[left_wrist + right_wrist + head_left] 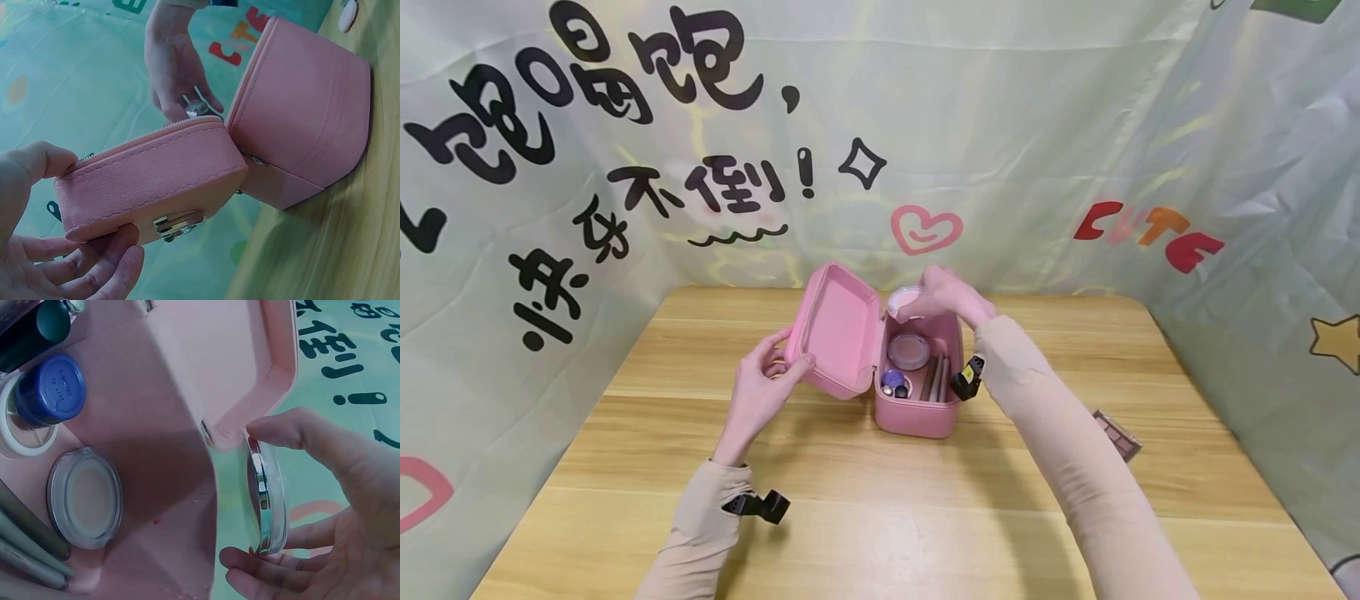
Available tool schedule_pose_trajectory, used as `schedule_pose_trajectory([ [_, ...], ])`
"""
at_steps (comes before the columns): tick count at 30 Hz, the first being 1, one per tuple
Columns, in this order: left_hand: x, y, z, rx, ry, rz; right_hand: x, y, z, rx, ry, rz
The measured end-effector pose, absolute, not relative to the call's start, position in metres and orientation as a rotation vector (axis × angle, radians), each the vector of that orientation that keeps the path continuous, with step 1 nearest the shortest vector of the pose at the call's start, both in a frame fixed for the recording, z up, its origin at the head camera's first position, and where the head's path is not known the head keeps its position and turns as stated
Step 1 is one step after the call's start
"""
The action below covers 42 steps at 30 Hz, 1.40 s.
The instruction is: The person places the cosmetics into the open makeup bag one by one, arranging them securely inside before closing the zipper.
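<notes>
A pink zippered cosmetic case (917, 418) stands on the table, its lid (844, 329) swung out to the left. My left hand (760, 390) grips the lid's outer edge, thumb on the zippered rim and fingers beneath, as the left wrist view shows. Over the case's far end, my right hand (951, 293) pinches a round compact (270, 497) with a shiny silver rim between thumb and fingers. Inside the case lie a clear round compact (90, 499), a blue-capped container (59, 390) on a white-rimmed round item (25, 440), a dark cylinder (47, 328) and several slim tubes (936, 379).
An eyeshadow palette (1118, 435) lies on the wooden table (880, 525) to the right, partly hidden by my right sleeve. A printed cloth backdrop (1015, 150) hangs behind the table and along both sides. A metal clasp (180, 225) shows on the lid's outside.
</notes>
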<state>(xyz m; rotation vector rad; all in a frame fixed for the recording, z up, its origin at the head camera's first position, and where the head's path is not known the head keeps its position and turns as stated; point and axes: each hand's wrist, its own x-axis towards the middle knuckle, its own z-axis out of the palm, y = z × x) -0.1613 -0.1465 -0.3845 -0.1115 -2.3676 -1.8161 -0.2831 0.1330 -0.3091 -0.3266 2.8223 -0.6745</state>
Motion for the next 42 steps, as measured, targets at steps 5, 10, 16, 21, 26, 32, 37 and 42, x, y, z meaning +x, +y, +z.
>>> schedule_pose_trajectory([
  [5, -0.161, -0.146, -0.385, -0.117, -2.360, -1.825, -0.285, 0.132, -0.315, -0.322, 2.800, -0.625],
  [10, -0.161, -0.146, -0.385, -0.119, -2.362, -1.826, -0.286, 0.128, -0.320, -0.354, 2.759, -0.496],
  [16, -0.161, -0.147, -0.384, -0.114, -2.361, -1.831, -0.280, 0.123, -0.319, -0.318, 2.714, -0.458],
  [21, -0.161, -0.147, -0.384, -0.116, -2.369, -1.816, -0.279, 0.118, -0.319, -0.221, 2.657, -0.486],
  [26, -0.161, -0.146, -0.384, -0.121, -2.366, -1.820, -0.277, 0.113, -0.320, -0.159, 2.648, -0.536],
  [32, -0.162, -0.146, -0.385, -0.122, -2.364, -1.824, -0.283, 0.106, -0.331, -0.204, 2.695, -0.436],
  [37, -0.162, -0.147, -0.385, -0.128, -2.359, -1.820, -0.284, 0.103, -0.336, -0.217, 2.727, -0.332],
  [42, -0.161, -0.146, -0.384, -0.130, -2.358, -1.815, -0.281, 0.101, -0.340, -0.225, 2.708, -0.315],
])
